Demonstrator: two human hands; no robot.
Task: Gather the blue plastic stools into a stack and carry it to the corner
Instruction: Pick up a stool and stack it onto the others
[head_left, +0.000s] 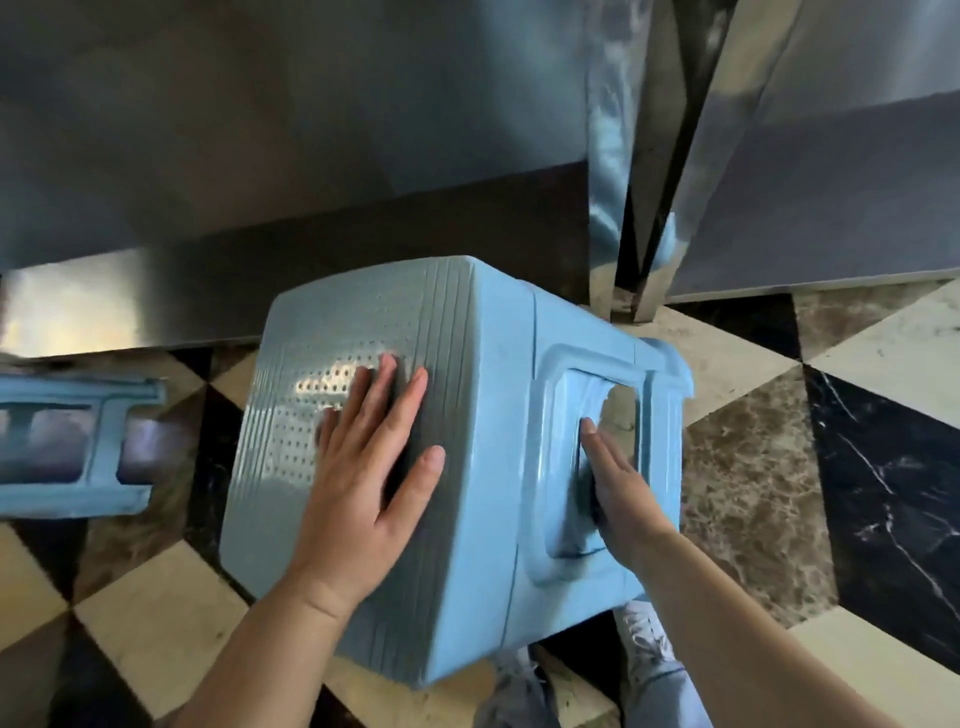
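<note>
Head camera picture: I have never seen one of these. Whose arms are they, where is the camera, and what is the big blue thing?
There is no machine here. A person wears a camera on the head, looking forward and down, so the two bare arms are their own. The big blue thing is a plastic stool, tipped over and held off the floor. The left hand lies flat on its perforated seat. The right hand reaches into the opening in its side, fingers hooked inside. A second blue stool lies on its side at the left. Below is a checkered stone floor; ahead stand shiny metal cabinets. A shoe shows at the bottom.
</note>
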